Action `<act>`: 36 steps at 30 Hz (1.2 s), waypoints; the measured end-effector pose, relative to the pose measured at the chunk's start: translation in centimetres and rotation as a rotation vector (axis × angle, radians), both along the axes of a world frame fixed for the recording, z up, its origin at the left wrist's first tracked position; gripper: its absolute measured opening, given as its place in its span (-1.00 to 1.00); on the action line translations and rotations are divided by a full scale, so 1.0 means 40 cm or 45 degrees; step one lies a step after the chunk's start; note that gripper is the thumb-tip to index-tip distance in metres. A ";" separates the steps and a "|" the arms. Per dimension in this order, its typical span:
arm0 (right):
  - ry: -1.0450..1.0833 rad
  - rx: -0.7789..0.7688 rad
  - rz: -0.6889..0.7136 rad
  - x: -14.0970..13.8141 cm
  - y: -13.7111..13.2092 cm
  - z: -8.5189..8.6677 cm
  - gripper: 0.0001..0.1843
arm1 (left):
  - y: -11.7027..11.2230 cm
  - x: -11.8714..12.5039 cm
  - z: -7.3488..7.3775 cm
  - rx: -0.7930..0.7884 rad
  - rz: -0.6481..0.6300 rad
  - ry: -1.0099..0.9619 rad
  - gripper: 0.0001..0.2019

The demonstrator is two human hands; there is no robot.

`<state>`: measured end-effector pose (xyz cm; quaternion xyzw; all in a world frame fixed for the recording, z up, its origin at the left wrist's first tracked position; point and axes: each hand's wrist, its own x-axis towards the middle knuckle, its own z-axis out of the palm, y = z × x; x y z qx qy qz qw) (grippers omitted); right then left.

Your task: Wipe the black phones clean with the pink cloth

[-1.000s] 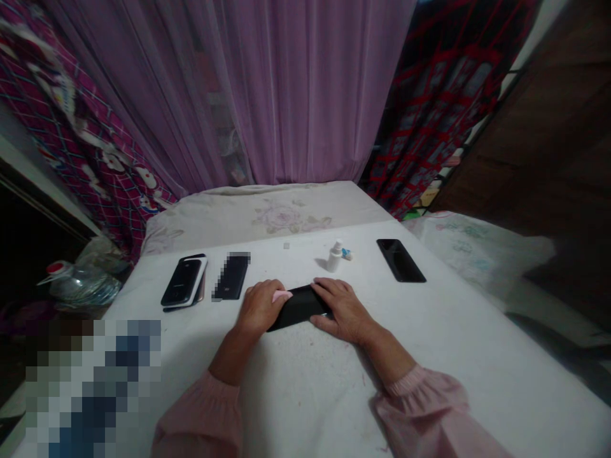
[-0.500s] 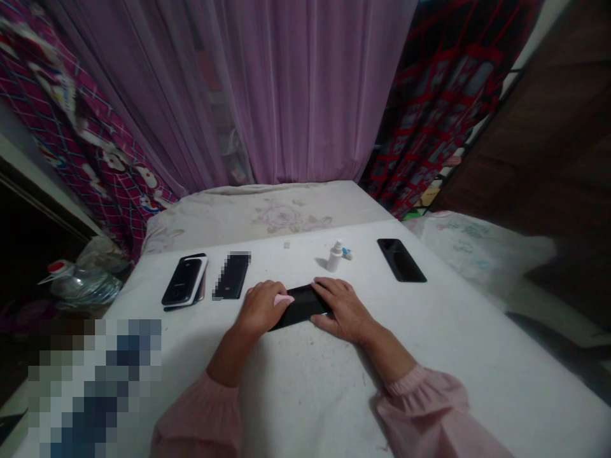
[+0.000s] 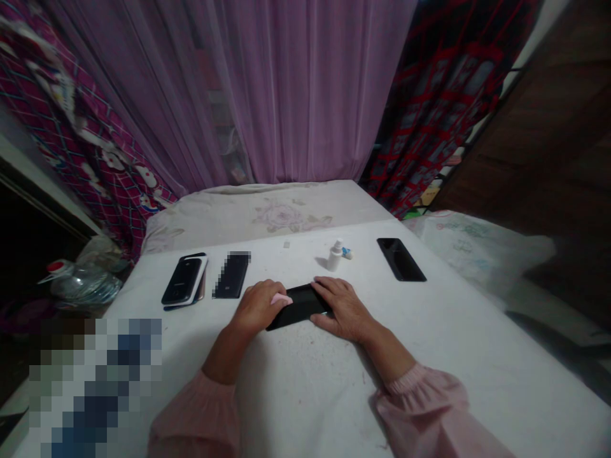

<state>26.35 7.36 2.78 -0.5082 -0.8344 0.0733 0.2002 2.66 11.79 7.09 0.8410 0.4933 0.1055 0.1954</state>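
Observation:
A black smartphone (image 3: 300,306) lies on the white cloth in front of me, its dark glassy face up. My left hand (image 3: 258,307) is closed around a small pink cloth (image 3: 280,298), pressed against the phone's left part. At the other end, my right hand (image 3: 341,306) grips the phone, thumb on the near edge and fingers over the far edge. Beyond the phone stands a small white spray bottle (image 3: 335,257), with a small blue-and-white item (image 3: 347,253) beside it.
To the left lie a stack of phones (image 3: 184,282) and a single dark phone (image 3: 233,277). Another black phone (image 3: 401,259) rests at the right. A tiny pale square (image 3: 286,245) sits farther back. Purple curtains (image 3: 310,95) hang behind the table, and a large clear bottle (image 3: 86,283) stands off its left side.
My left hand has shifted slightly left along the phone with the pink cloth, uncovering a little more of the screen. My right hand stays in place.

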 end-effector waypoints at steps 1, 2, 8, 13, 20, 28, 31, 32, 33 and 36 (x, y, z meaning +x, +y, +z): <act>0.001 0.002 -0.003 0.000 0.000 -0.001 -0.26 | 0.002 0.002 -0.005 0.024 0.020 0.003 -0.81; 0.002 0.004 -0.005 0.000 0.000 -0.001 -0.26 | 0.003 0.005 -0.011 0.049 0.043 0.006 -0.81; 0.012 -0.003 -0.007 -0.001 0.000 -0.002 -0.27 | 0.007 0.015 -0.037 0.161 0.126 -0.058 -0.83; 0.008 -0.009 -0.007 -0.001 0.000 -0.002 -0.26 | 0.009 0.013 -0.034 0.164 0.121 -0.057 -0.82; 0.013 -0.024 -0.002 -0.001 0.000 0.000 -0.27 | 0.012 -0.007 -0.022 0.033 0.009 -0.058 -0.83; 0.002 -0.030 0.000 0.000 0.000 0.000 -0.25 | 0.007 -0.028 -0.015 -0.109 -0.112 -0.148 -0.89; -0.006 -0.037 -0.006 -0.002 -0.001 0.004 -0.24 | 0.009 -0.032 -0.016 -0.117 -0.116 -0.170 -0.88; -0.009 -0.036 -0.006 -0.003 0.000 0.004 -0.25 | 0.010 -0.032 -0.017 -0.109 -0.109 -0.171 -0.88; -0.010 -0.035 -0.006 -0.003 0.000 0.004 -0.24 | 0.012 -0.031 -0.018 -0.099 -0.097 -0.168 -0.88; -0.006 -0.026 -0.002 -0.002 0.001 0.000 -0.25 | 0.014 -0.027 -0.019 -0.054 -0.039 -0.145 -0.86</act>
